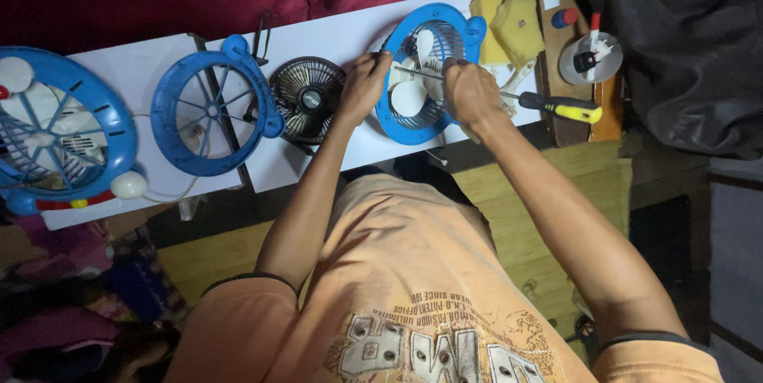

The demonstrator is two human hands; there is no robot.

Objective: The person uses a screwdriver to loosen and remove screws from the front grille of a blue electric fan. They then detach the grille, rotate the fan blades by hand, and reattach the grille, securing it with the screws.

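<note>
I see my left hand grasping the left rim of the blue fan housing, which lies flat on the white board. My right hand is clenched over its right side, beside a yellow-handled screwdriver. 1 small black fan stands just left.
</note>
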